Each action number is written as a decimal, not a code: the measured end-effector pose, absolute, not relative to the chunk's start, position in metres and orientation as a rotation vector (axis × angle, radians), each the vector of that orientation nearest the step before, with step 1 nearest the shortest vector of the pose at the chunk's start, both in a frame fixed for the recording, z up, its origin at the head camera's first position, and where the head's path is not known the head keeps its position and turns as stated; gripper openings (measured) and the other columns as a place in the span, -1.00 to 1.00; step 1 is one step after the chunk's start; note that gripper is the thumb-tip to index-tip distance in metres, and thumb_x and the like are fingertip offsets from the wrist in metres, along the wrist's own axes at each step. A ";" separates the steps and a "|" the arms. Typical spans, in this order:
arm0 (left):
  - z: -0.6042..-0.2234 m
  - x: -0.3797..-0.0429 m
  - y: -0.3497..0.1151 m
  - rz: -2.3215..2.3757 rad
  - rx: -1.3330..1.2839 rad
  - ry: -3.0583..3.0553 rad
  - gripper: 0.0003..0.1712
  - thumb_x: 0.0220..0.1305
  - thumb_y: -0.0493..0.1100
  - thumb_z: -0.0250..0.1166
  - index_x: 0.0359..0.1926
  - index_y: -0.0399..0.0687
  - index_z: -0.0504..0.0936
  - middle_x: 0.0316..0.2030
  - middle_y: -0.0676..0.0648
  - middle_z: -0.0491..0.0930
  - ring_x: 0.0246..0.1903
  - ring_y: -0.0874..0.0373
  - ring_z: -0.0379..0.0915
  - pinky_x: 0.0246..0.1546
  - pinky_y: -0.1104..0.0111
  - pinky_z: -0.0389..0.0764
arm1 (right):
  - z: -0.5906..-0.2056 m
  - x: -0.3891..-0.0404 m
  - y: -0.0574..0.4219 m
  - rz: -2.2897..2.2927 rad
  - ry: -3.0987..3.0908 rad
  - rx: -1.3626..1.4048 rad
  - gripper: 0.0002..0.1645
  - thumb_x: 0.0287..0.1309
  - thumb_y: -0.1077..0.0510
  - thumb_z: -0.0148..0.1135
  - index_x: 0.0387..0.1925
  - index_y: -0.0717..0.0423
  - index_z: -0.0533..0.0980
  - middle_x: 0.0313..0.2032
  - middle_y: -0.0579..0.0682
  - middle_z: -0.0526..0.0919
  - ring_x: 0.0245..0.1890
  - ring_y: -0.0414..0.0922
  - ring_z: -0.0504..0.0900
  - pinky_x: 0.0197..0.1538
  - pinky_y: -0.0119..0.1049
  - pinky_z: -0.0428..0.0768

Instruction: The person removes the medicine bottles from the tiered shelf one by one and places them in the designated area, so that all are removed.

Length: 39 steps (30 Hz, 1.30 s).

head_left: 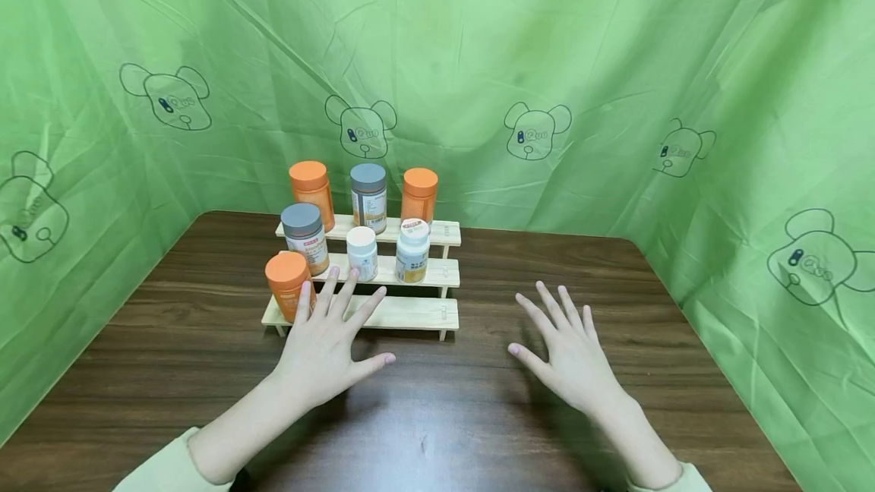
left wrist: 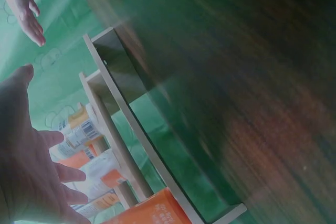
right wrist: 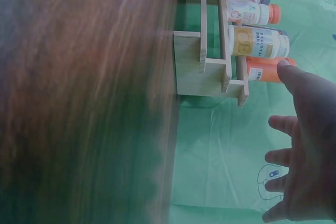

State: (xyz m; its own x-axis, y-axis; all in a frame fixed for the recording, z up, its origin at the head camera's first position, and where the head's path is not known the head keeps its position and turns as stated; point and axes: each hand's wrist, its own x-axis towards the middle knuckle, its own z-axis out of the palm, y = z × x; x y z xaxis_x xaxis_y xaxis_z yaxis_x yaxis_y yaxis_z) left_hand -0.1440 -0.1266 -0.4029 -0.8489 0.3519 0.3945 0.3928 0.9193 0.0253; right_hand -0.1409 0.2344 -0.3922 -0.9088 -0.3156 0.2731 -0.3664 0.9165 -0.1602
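My left hand (head_left: 320, 355), fingers spread and holding nothing, hovers in front of a three-step wooden rack (head_left: 417, 313). Its fingertips overlap the lowest step in the head view. Nearest to it is an orange bottle (head_left: 287, 279) at the left end of that step. On the middle step stand a grey-capped bottle (head_left: 304, 238), a small white bottle (head_left: 362, 253) and a larger white bottle (head_left: 413, 253). The top step carries two orange bottles (head_left: 311, 192) (head_left: 419, 192) with a grey-capped bottle (head_left: 369, 197) between them. My right hand (head_left: 570, 355) is spread over the tabletop right of the rack, holding nothing.
The dark wood-grain table (head_left: 437, 416) extends under both hands and around the rack. Green cloth (head_left: 451, 36) printed with bear outlines hangs behind the table and along both sides. The rack stands left of centre, close to the back cloth.
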 end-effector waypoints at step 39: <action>-0.323 -0.150 -0.171 -0.220 -0.649 -2.584 -0.01 0.07 0.46 0.16 0.45 0.29 0.04 0.47 -0.10 -0.10 0.46 -0.07 -0.42 0.36 -0.06 -0.48 | -0.335 -0.169 0.197 0.451 -2.660 0.625 -0.14 0.18 -0.39 0.02 0.44 -0.39 -0.02 0.48 -0.21 -0.18 0.48 0.00 -0.26 0.35 0.28 -0.09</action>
State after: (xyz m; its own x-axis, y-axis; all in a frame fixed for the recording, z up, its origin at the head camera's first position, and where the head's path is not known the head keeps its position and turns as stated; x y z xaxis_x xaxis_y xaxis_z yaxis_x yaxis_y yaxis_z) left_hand -0.1495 -0.1710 -0.3233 -0.7809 0.4070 0.4738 0.4812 0.8757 0.0409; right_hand -0.1693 0.1966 -0.3351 -0.8334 -0.3593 0.4200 -0.4776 0.8506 -0.2198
